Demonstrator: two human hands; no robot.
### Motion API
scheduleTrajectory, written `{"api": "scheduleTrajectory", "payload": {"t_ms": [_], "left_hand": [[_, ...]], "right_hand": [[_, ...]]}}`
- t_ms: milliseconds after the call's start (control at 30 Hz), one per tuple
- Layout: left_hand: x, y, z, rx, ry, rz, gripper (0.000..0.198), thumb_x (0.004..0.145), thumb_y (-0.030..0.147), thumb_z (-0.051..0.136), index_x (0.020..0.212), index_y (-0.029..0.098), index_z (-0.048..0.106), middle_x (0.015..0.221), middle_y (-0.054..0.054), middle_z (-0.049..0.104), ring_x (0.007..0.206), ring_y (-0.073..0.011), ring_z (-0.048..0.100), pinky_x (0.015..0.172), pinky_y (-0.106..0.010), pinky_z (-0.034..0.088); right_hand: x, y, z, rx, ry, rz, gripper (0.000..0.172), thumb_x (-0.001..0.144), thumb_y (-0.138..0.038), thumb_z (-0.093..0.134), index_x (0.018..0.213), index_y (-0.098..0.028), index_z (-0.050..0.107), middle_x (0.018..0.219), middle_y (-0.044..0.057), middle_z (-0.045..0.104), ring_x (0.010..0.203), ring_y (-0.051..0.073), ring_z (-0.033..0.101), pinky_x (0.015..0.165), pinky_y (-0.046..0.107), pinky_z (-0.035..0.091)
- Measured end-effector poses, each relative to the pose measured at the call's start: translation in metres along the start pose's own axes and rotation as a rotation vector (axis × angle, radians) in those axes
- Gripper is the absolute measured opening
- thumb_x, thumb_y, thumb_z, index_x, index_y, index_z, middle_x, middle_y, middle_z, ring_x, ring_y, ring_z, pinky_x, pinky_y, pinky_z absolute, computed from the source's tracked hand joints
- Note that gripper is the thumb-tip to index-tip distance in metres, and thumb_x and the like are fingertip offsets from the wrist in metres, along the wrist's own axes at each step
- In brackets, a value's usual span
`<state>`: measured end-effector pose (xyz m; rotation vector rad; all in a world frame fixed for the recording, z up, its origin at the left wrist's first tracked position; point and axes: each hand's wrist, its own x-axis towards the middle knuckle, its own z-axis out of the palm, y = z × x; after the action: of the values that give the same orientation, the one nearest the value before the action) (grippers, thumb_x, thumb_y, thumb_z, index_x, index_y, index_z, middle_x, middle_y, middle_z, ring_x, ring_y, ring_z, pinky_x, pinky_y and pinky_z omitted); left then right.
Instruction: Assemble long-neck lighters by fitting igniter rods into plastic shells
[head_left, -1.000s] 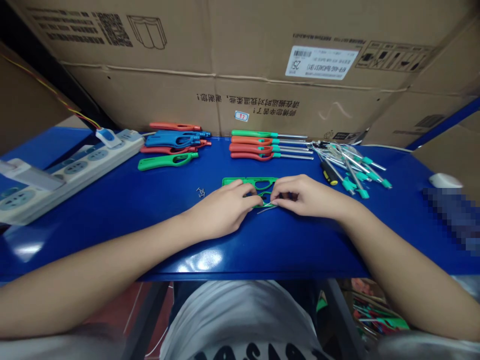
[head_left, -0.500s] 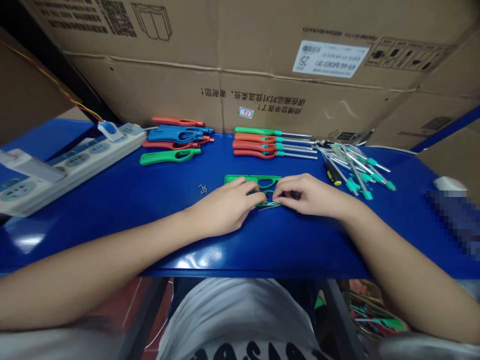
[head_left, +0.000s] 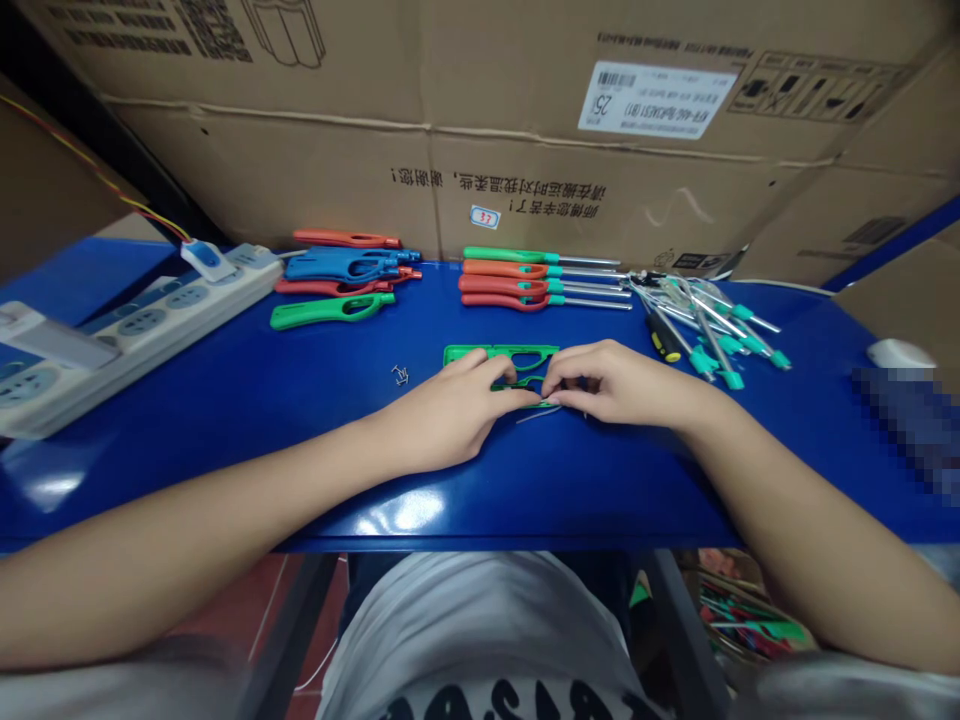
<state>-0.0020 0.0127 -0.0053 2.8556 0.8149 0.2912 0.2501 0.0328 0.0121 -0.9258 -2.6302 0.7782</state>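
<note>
Both my hands meet over an opened green lighter casing that lies in two halves on the table. The far green half [head_left: 480, 351], with its trigger loop, lies flat just beyond my fingers. My left hand [head_left: 457, 415] presses thumb and fingers onto the near green half [head_left: 534, 384], which they mostly cover. My right hand [head_left: 619, 385] pinches at the right end of that near half; what sits between its fingertips is hidden. A thin grey wire [head_left: 536, 415] sticks out below the fingertips. Several small screws [head_left: 400, 375] lie left of the casing.
Lighter handles [head_left: 337, 268] are stacked at the back left. Lighters with metal tubes [head_left: 544, 285] lie in the back middle. Loose tubes with teal ends [head_left: 712, 330] and a yellow-black screwdriver [head_left: 663, 338] are at right. A power strip [head_left: 150, 330] runs along the left; a cardboard wall [head_left: 360, 130] stands behind.
The whole view has shifted slightly. My left thumb has stretched out further right, closer to my right fingertips. Both hands stay at the near green half.
</note>
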Motion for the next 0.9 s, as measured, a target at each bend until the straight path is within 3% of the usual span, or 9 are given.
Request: {"api": "scheduleTrajectory", "payload": {"t_ms": [467,900], "left_hand": [[0.0006,-0.0012,0.0025,0.013,-0.013,-0.015,0.045,0.098,0.012,0.045,0.138,0.027,0.059,0.121,-0.012,0.054,0.107,-0.0265,0.048,0.097,-0.045,0.047],[-0.0008,-0.0002,-0.0004,0.144,-0.061,0.022,0.055,0.097,0.010,0.046,0.147,0.031,0.051,0.127,-0.012,0.054,0.111,-0.0281,0.049,0.098,-0.045,0.047]], "right_hand": [[-0.0041,-0.0006,-0.0045,0.051,-0.024,0.029,0.020,0.087,-0.011,0.058,0.101,-0.018,0.069,0.102,0.006,0.071,0.082,0.016,0.062,0.069,0.026,0.047],[-0.0013,0.0022,-0.0039,0.056,-0.033,0.008,0.016,0.091,-0.016,0.057,0.096,-0.018,0.072,0.097,0.005,0.072,0.083,0.016,0.064,0.074,0.028,0.048]]}}
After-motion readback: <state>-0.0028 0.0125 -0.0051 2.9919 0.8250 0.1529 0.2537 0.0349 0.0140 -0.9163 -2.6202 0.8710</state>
